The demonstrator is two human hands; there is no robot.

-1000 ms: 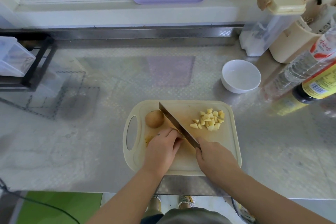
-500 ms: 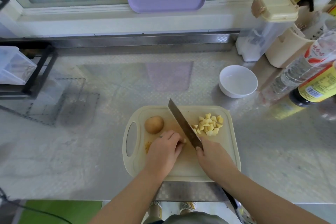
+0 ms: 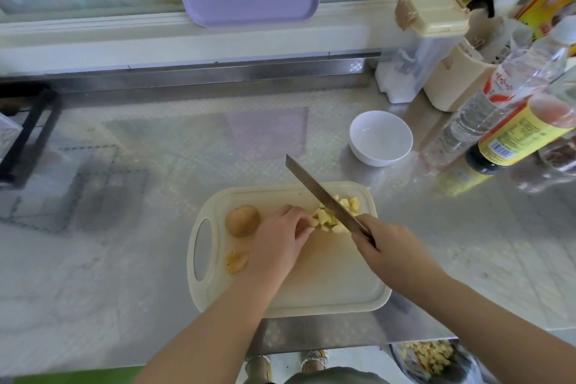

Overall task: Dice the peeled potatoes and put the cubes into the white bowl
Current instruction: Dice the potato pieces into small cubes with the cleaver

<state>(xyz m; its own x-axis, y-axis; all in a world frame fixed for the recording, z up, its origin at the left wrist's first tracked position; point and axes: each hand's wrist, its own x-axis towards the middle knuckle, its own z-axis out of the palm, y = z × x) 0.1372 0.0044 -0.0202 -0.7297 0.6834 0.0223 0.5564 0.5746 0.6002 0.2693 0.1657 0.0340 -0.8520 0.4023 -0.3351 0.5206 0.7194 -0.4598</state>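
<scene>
Knife (image 3: 321,193) gripped in right hand (image 3: 389,249) | left hand (image 3: 277,243) curled against cubes (image 3: 330,218), hold unclear | cubes near cutting board (image 3: 327,284) far edge

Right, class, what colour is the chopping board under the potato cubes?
The chopping board is plain cream, shown best in the head view.

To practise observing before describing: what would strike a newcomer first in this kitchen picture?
The right hand grips a long knife slanted over a pile of potato cubes on the cutting board, with the left hand touching the pile. A whole potato sits at the board's left, and the white bowl stands empty behind its right corner.
</scene>
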